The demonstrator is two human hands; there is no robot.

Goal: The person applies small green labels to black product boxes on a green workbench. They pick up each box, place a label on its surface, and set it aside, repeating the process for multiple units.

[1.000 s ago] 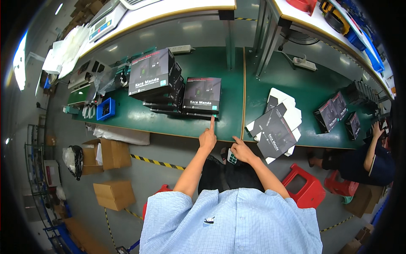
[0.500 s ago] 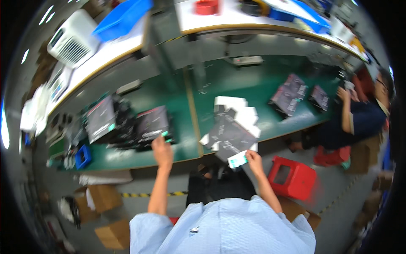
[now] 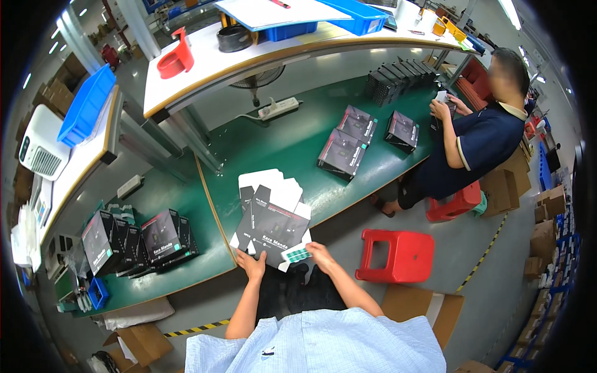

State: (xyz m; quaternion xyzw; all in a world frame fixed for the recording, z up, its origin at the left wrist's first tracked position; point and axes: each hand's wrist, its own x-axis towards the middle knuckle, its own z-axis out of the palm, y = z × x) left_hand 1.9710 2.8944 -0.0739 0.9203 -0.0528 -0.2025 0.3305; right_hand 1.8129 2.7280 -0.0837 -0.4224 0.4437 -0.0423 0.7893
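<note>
Several flat, unfolded black-and-white cartons (image 3: 273, 227) lie in an overlapping pile at the table's near edge, in front of me. My left hand (image 3: 251, 266) is at the pile's lower left edge, thumb and fingers apart and touching the cardboard. My right hand (image 3: 321, 257) pinches a small white sheet of green stickers (image 3: 296, 253) over the pile's lower right corner. To the left stand several made-up black boxes (image 3: 163, 239), some with a small green sticker at a corner.
The green table (image 3: 261, 149) carries more black boxes (image 3: 343, 152) at the right, near a co-worker in a dark shirt (image 3: 488, 137) who handles a box. A power strip (image 3: 278, 109) lies at the back under a white shelf (image 3: 205, 74). A red stool (image 3: 398, 256) stands at my right.
My left hand has left the black boxes at the left and come to the flat cartons. My right hand still holds the sticker sheet. The view has turned to the right.
</note>
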